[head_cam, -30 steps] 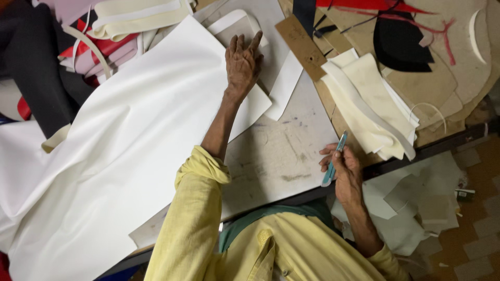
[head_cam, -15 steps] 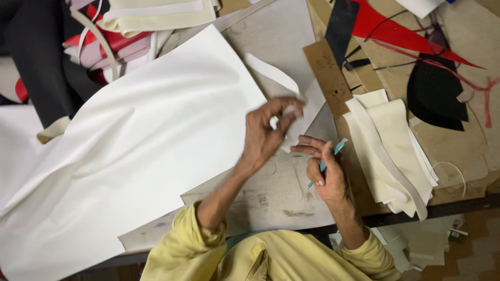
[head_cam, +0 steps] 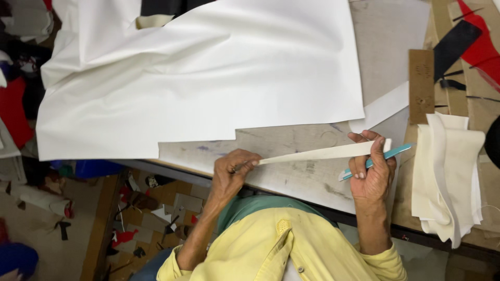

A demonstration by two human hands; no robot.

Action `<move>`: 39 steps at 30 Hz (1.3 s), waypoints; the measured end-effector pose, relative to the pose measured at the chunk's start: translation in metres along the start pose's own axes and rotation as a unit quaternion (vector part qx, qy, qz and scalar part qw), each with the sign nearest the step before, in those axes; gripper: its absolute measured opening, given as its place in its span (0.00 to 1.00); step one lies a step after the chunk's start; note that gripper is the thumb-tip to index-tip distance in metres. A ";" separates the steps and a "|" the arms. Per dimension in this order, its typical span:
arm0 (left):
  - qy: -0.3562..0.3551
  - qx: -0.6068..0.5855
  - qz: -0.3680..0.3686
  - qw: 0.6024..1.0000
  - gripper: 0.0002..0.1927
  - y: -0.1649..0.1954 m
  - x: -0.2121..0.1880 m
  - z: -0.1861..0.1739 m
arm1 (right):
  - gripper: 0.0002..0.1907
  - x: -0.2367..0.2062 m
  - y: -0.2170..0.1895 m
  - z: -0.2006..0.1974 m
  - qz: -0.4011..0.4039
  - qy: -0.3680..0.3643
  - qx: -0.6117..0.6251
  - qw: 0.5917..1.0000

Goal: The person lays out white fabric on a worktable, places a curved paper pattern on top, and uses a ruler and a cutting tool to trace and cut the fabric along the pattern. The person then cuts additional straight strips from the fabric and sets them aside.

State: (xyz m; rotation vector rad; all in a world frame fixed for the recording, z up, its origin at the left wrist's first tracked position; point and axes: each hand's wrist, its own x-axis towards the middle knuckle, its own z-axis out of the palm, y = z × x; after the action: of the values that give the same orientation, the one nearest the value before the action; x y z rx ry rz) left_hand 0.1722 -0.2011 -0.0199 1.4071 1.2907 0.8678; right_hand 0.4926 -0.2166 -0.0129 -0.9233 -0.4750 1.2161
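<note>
A long, narrow cream strip (head_cam: 317,154) is stretched between both hands above the table's near edge. My left hand (head_cam: 234,169) pinches its pointed left end. My right hand (head_cam: 371,169) grips the wider right end and also holds a teal-handled knife (head_cam: 388,154) that points to the right. Behind the strip, a big white sheet (head_cam: 198,78) with a stepped cut edge covers most of the worn grey cutting board (head_cam: 297,174).
A stack of cut cream pieces (head_cam: 450,177) lies at the right. A brown cardboard template (head_cam: 421,86), black and red scraps (head_cam: 476,41) sit at the far right. Below the table's edge the floor (head_cam: 130,218) is littered with scraps and rolls.
My left hand left the white sheet and took the strip's end; both hands drew the strip out straight near the table's edge. The view shifted left and closer.
</note>
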 end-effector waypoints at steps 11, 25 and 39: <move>0.145 0.182 -0.012 0.972 0.15 -0.021 -0.082 -0.144 | 0.12 -0.074 0.088 0.074 -0.051 -0.122 -0.487 0.863; 0.084 0.125 0.134 0.979 0.08 -0.045 -0.046 -0.262 | 0.09 -0.084 0.164 0.214 0.188 -0.358 -0.525 0.749; 0.134 0.065 0.028 0.988 0.05 -0.119 0.002 -0.302 | 0.10 -0.028 0.193 0.185 0.056 0.053 -0.535 0.841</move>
State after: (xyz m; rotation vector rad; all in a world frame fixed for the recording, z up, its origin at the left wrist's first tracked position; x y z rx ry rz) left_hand -0.1453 -0.1476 -0.0609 1.4704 1.5399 1.0539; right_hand 0.2328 -0.1674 -0.0602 -1.9780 -1.0655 0.9385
